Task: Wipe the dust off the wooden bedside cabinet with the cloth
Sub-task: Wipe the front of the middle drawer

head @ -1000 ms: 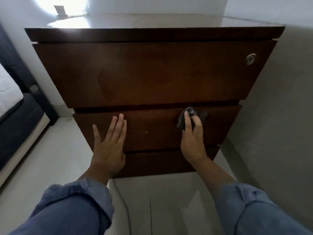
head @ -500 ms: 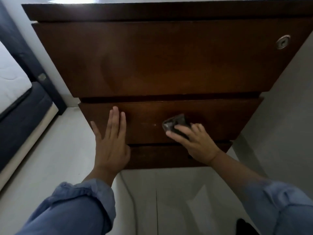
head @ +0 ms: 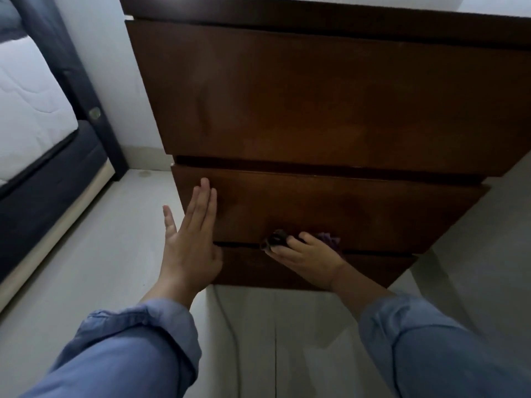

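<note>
The dark wooden bedside cabinet (head: 316, 96) with three drawer fronts fills the upper middle of the head view. My right hand (head: 307, 259) presses a small dark purple cloth (head: 327, 239) against the lower edge of the middle drawer, at the gap above the bottom drawer. The cloth shows on both sides of my fingers and is partly hidden under them. My left hand (head: 191, 239) lies flat with its fingers straight on the left end of the middle drawer, holding nothing.
A bed with a white mattress (head: 26, 104) and dark frame (head: 51, 179) stands at the left. Pale floor (head: 86, 254) runs between bed and cabinet. A thin cable (head: 230, 326) trails on the floor below the cabinet. A grey wall (head: 488, 239) is at the right.
My right hand slid the cloth from the right part of the middle drawer leftward and down to its bottom edge. The view shifted right and closer; my left hand stayed flat on the drawer.
</note>
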